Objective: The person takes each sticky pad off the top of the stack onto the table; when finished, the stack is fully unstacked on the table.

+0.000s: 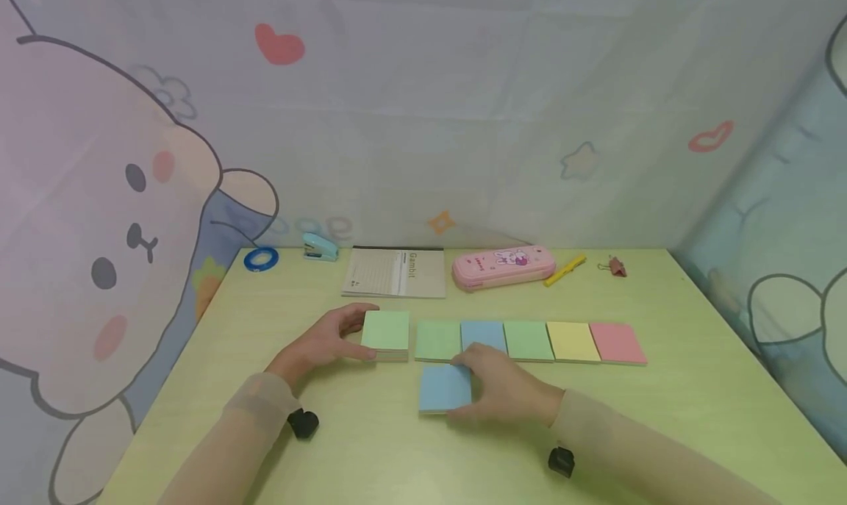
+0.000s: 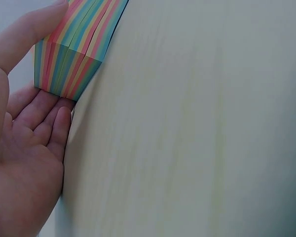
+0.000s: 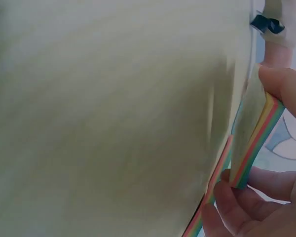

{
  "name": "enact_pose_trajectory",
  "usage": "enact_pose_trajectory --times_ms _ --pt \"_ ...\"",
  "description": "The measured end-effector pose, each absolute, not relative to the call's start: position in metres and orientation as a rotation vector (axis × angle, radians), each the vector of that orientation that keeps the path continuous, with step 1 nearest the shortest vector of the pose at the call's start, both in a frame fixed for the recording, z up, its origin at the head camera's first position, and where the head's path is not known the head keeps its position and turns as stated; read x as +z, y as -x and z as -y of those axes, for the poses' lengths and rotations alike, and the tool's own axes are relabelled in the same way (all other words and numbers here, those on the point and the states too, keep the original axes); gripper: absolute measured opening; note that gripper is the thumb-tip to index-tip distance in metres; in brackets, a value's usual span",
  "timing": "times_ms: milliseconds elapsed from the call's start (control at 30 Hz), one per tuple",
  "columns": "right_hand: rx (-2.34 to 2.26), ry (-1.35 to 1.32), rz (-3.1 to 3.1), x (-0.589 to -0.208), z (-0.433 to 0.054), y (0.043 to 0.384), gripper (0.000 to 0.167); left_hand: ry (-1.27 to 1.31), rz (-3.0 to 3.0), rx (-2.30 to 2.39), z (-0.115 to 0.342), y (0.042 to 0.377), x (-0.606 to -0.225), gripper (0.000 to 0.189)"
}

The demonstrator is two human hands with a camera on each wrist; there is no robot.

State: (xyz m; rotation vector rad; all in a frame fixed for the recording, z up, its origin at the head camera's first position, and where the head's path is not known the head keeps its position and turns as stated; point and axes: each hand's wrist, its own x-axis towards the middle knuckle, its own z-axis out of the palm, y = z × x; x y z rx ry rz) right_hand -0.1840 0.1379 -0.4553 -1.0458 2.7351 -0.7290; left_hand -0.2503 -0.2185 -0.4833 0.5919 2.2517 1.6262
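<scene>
A thick stack of sticky note pads [image 1: 386, 334], green on top with striped multicoloured sides, stands left of centre in the head view. My left hand [image 1: 334, 336] holds it from the left, thumb at its near side and fingers at the far side; the left wrist view shows the layered edges of the stack [image 2: 69, 59] against the fingers. Nearer the front, my right hand [image 1: 506, 391] pinches a blue-topped sticky note pad [image 1: 445, 389] between thumb and fingers. In the right wrist view this pad [image 3: 254, 143] is raised off the table, its layered edge showing.
Several sticky note pads lie in a row: green [image 1: 437, 342], blue [image 1: 483, 333], another green, yellow [image 1: 573, 342] and pink [image 1: 618, 342]. Behind are blue tape [image 1: 261, 249], a stapler [image 1: 320, 248], a notebook [image 1: 395, 273], a pink pencil case [image 1: 504, 267], a yellow pen [image 1: 565, 270] and a binder clip [image 1: 617, 267].
</scene>
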Motion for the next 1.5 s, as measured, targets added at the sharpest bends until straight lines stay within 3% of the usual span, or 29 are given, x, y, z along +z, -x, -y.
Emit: enact_pose_trajectory --times_ms 467,800,1500 --pt "-0.554 1.010 -2.756 -0.461 -0.152 0.175 0.088 -0.575 -2.250 1.625 0.218 0.250 -0.481 0.084" --pt "-0.592 1.059 -2.769 -0.464 -0.165 0.176 0.074 -0.613 -2.245 1.637 0.218 0.251 -0.483 0.081" --pt "-0.579 0.990 -2.867 -0.472 -0.148 0.178 0.074 -0.589 -2.251 1.625 0.218 0.254 -0.486 0.082"
